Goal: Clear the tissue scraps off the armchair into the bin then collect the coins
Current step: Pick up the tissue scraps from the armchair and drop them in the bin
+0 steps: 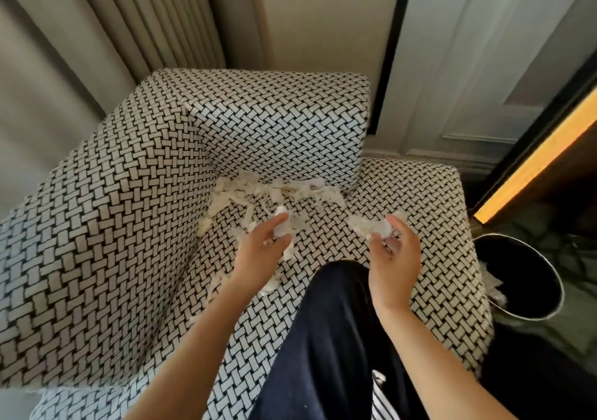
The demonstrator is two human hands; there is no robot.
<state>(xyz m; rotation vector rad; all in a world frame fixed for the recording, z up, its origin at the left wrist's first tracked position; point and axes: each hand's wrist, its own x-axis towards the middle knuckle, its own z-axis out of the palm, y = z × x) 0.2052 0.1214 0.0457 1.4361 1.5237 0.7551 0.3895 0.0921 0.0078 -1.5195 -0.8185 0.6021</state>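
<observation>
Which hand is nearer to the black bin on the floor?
The right hand, holding tissue scraps over the seat on the side of the armchair next to the bin. The left hand holds scraps further from it, towards the seat's middle.

Both forearms run out past the bottom edge. The person's dark-trousered leg (326, 339) hides the patterned armchair seat (429, 277) beneath the right hand (392, 258). No coins can be made out; blur smears the white tissue scraps (274, 192) beyond the left hand (263, 251).
</observation>
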